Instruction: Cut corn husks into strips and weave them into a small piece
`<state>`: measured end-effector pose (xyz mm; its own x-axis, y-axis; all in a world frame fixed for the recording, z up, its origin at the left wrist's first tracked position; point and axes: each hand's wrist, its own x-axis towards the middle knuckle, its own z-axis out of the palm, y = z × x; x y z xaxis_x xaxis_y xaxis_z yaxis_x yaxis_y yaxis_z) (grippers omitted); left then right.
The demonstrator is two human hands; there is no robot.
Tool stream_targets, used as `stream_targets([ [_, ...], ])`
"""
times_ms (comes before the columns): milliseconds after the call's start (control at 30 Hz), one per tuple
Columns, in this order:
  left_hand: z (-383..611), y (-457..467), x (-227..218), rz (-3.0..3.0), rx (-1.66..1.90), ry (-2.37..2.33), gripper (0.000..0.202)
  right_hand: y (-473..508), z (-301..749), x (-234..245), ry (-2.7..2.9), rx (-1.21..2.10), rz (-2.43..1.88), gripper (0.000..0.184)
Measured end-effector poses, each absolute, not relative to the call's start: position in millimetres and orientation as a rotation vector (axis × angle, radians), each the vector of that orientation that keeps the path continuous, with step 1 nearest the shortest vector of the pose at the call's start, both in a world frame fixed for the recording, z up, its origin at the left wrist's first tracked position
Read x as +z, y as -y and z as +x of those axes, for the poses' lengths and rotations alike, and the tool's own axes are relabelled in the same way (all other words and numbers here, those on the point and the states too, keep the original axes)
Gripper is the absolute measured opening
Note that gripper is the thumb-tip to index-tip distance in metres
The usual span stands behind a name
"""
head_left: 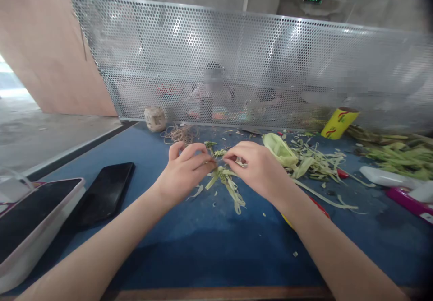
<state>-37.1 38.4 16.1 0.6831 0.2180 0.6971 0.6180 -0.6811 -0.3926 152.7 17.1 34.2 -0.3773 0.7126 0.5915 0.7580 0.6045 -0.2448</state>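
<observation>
Blue table [209, 247] bears a tray [43, 226] holding a tablet [30, 208]; left hand [184, 172] and right hand [259, 170] pinch leaf strips [227, 180]

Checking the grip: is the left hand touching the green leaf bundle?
Touching. The head view shows the left hand pinching the leaf bundle at its top end.

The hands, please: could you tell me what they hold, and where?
The left hand and right hand pinch a bundle of leaf strips at its top end.

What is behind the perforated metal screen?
Through the screen a person shows dimly, with colourful things nearby. The mesh blurs everything, so what those things are cannot be told.
</observation>
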Motion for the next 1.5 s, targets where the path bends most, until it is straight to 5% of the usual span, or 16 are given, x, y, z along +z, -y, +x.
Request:
stream_targets([
  [1500, -30.8, -30.6, 14.7, -2.615, -0.786, 0.879, 0.017, -0.7, 143.5, 19.8, 2.288, -0.568, -0.898, 0.01],
])
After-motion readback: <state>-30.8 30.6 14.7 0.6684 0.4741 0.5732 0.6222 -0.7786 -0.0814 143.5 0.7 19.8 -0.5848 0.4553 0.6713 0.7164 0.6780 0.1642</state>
